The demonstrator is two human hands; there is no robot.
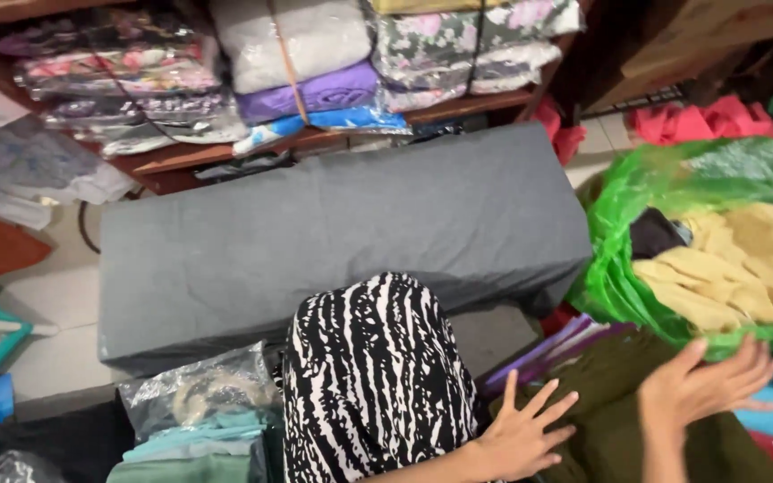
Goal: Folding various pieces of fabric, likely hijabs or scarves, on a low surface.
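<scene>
My left hand (522,431) lies with fingers spread on an olive-green cloth (615,394) at the bottom right. My right hand (704,385), also spread, rests on the same cloth near the rim of a green plastic bag (624,233). That bag holds yellow and dark folded clothes (735,264). A black-and-white striped garment (373,376) covers my knee just left of my left hand. Neither hand grips anything.
A grey padded block (315,224) lies across the middle. Behind it a wooden shelf (181,159) carries plastic-wrapped folded fabrics (315,54). Bagged teal clothes (199,420) sit at the bottom left, red cloth (709,121) at the top right, purple sheets (556,344) beside the olive cloth.
</scene>
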